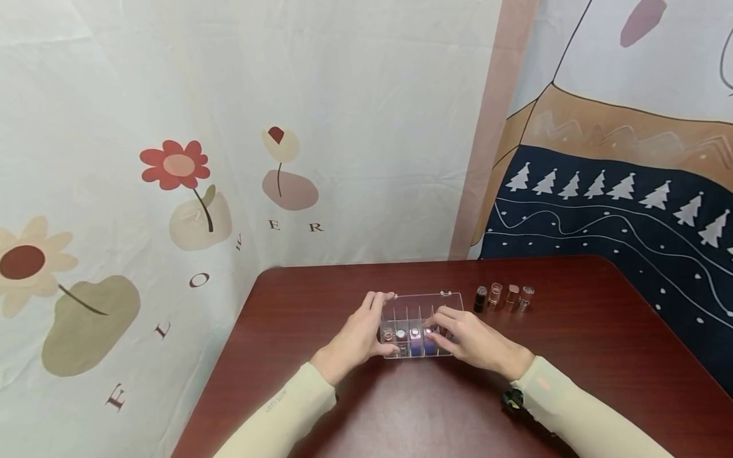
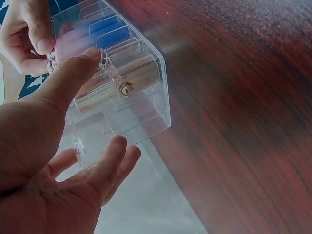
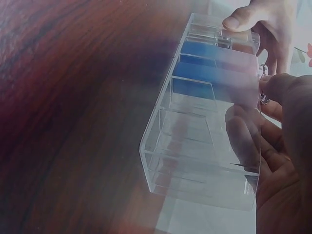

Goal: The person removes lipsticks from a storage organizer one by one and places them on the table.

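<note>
A clear divided box (image 3: 183, 161) stands on the table. My left hand (image 1: 357, 327) grips its left end, the thumb lying over the front, as the left wrist view also shows. Inside, toward the left, are clear-walled tubes (image 2: 139, 78). Beside them stand two blue-and-pink tubes, one left (image 1: 415, 346) and one right (image 1: 430, 347), with shiny ornaments on top. My right hand (image 1: 478, 337) reaches over the box and pinches the top of the right blue-and-pink tube. Its fingertips partly hide that top. Compartments to the right of it look vacant through the clear wall.
Right of the box, a black tube (image 1: 480, 299), a clear tube (image 1: 495, 293), a brownish tube (image 1: 512, 294) and a clear-capped tube (image 1: 526, 296) stand in a row on the reddish-brown table (image 1: 578, 356). Printed cloths (image 1: 378, 127) hang behind and beside it.
</note>
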Motion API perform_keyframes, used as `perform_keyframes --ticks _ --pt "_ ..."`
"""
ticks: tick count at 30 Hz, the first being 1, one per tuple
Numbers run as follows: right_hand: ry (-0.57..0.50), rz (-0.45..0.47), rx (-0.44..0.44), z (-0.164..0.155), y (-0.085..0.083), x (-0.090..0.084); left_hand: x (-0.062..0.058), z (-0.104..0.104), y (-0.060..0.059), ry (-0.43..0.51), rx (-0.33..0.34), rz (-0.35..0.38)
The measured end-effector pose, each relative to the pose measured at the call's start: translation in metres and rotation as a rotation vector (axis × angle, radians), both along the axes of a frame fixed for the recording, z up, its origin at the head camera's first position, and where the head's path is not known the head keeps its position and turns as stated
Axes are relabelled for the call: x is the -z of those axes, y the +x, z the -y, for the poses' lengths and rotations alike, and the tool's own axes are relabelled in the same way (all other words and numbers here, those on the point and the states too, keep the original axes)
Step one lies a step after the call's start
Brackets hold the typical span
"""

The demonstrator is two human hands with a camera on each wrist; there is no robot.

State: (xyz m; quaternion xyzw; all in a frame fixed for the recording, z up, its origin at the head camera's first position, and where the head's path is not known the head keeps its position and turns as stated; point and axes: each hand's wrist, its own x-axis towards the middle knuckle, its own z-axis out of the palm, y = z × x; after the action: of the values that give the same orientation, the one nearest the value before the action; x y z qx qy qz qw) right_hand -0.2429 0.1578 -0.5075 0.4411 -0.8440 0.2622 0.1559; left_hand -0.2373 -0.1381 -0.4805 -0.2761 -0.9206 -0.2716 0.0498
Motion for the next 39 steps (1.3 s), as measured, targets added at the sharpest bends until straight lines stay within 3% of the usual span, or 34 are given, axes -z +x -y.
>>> perform_keyframes --ticks 26,31,39 --pt "-0.111 -0.172 -0.043 -0.005 0.002 -0.015 0.004 0.001 0.0 -0.002 -0.019 0.032" --pt "-0.123 -0.222 -0.032 -0.007 0.003 -0.021 0.004 0.001 0.001 -0.009 -0.017 0.029" --pt "-0.123 -0.225 0.026 -0.015 0.002 -0.03 0.004 0.001 0.0 -0.013 -0.011 0.017"
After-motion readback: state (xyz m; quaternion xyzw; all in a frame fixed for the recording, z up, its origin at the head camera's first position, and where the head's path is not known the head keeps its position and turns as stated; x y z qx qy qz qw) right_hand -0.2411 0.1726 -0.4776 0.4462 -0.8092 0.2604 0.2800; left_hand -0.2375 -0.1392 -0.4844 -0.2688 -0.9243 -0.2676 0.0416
